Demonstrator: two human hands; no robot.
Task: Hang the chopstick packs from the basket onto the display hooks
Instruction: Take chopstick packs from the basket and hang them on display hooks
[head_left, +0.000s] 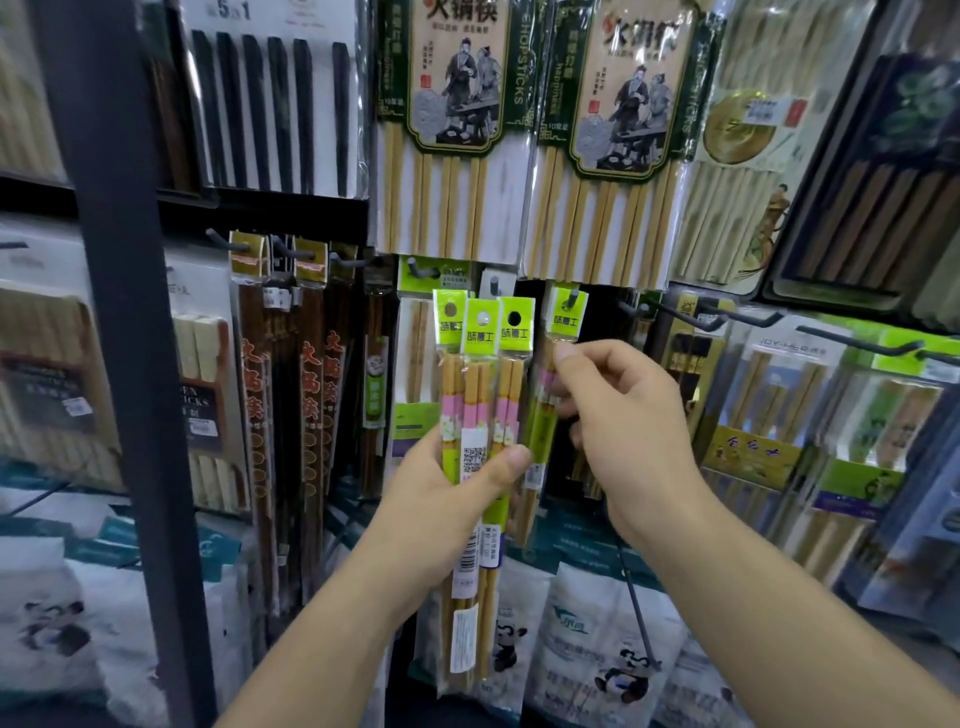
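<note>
a dark post (122, 312) stands left of red-lettered brown packs (311, 389), panda-print bags (587, 634) below.

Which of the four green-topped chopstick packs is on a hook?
The rightmost pack, pinched by the right hand: a grey hook tip shows through its hole. The other three sit fanned in the left hand.

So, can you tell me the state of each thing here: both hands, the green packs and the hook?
left hand: grips three packs around their middle.
three packs: upright, fanned out, holes free, not yet hung.
right hand: pinches fourth pack just below its green header.
fourth pack: upright, its hole over the hook tip.
hook: tip shows through the fourth pack's hole.
</note>
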